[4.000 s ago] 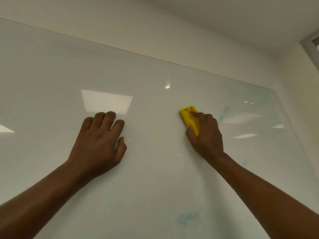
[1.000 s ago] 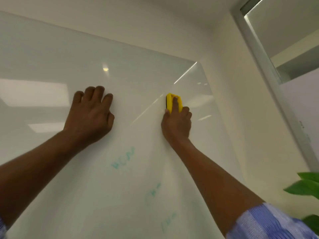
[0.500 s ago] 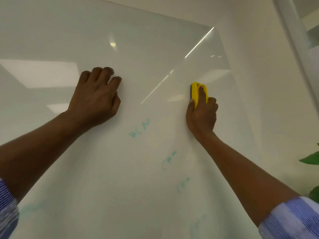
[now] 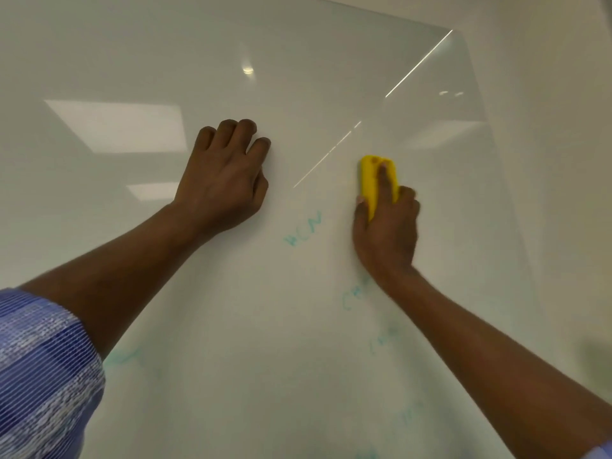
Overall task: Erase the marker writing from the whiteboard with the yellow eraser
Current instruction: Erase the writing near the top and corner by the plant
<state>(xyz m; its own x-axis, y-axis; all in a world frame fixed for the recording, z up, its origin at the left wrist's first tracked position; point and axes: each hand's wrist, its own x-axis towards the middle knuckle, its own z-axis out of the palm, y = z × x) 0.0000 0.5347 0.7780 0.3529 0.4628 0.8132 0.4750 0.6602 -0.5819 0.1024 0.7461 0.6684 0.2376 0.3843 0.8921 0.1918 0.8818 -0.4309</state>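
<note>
L hand (image 4: 223, 180) flat on board, fingers curled at the tips, forearm running down to 8 o'clock, striped blue sleeve (image 4: 43, 376) at elbow. R hand (image 4: 385, 226) gripping yellow eraser (image 4: 372, 182), index finger along its back, forearm to 4 o'clock

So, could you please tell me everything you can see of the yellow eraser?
The yellow eraser is a small rounded block, foam-like or plastic by its look, standing lengthwise upright and pressed against the whiteboard. The right hand grips its lower part, one finger lying along its back. It sits above and right of the teal writing.
</note>
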